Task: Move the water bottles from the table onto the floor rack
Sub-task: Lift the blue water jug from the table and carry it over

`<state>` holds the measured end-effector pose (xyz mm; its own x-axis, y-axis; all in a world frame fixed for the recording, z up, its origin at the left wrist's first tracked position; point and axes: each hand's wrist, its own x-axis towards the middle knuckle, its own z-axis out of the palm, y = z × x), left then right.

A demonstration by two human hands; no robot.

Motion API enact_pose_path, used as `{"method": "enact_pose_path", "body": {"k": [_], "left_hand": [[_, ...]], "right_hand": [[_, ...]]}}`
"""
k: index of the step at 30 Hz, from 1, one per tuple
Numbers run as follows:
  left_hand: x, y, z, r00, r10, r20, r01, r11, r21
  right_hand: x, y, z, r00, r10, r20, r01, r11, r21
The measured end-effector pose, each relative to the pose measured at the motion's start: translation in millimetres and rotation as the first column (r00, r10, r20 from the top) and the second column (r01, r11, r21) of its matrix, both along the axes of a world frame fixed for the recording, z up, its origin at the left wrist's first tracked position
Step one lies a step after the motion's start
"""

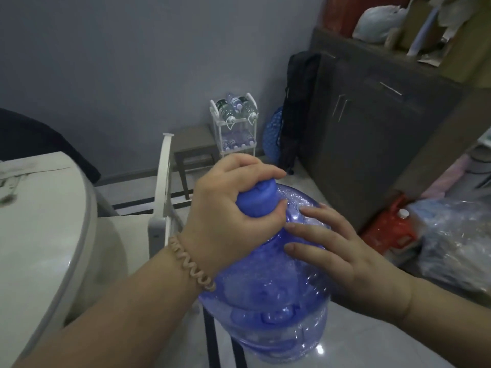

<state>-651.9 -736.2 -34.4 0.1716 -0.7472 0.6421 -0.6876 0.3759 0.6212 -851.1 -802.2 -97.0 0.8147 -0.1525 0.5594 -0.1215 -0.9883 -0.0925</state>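
A large blue translucent water bottle fills the lower middle of the head view, held above the floor and tilted. My left hand is clenched around its blue capped neck. My right hand lies flat, fingers spread, on the bottle's shoulder. Far back against the wall stands a small white floor rack with several clear water bottles lying on its top shelf and more on a lower shelf. The white table is at the left.
A white chair stands beside the table, with a brown stool behind it. A dark cabinet with clutter on top lines the right wall. A black bag, a red container and plastic bags sit on the floor.
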Motion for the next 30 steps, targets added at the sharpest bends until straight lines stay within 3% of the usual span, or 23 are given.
{"method": "enact_pose_path", "body": {"k": [10,20,30], "left_hand": [[22.0,-124.2,-27.2,0.998,-0.055,-0.014,0.055,0.998,0.019],[95.5,-269.0,-20.1,0.998,-0.062,0.002,0.062,0.998,-0.006],[171.4,-407.7,-26.7,0.988,0.155,0.003,-0.155,0.988,0.025]], "right_hand": [[19.5,-107.9,-25.3,0.999,-0.032,-0.007,0.032,0.997,0.064],[90.1,-253.4,-12.7,0.998,-0.05,-0.032,0.048,0.998,-0.034],[181.9,-435.6,-22.2,0.989,0.148,-0.029,-0.149,0.987,-0.054]]}}
